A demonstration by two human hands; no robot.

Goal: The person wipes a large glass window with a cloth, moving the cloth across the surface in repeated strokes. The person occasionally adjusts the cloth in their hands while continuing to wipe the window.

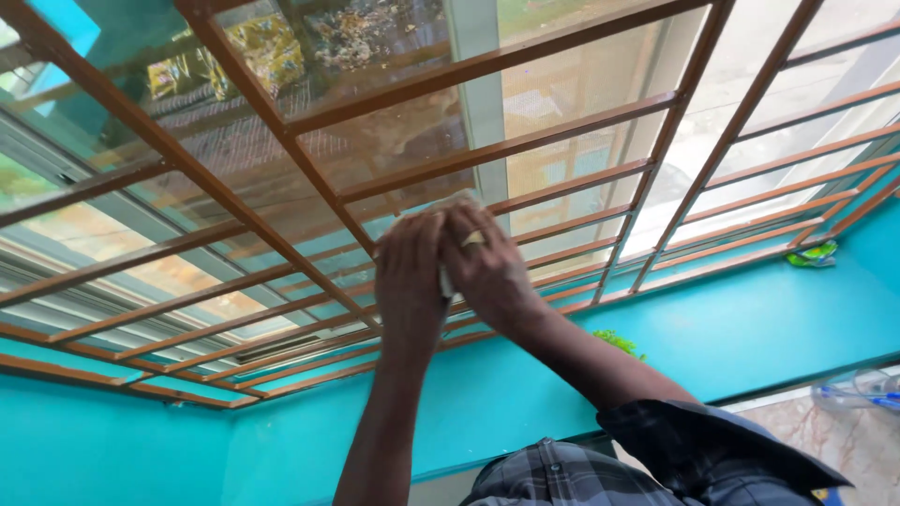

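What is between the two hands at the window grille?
In the head view, a pale cloth is pressed between the left hand and right hand.

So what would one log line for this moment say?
left hand: on pale cloth | right hand: on same cloth | cloth: pressed against brown window grille | nearby: turquoise sill, green scrap
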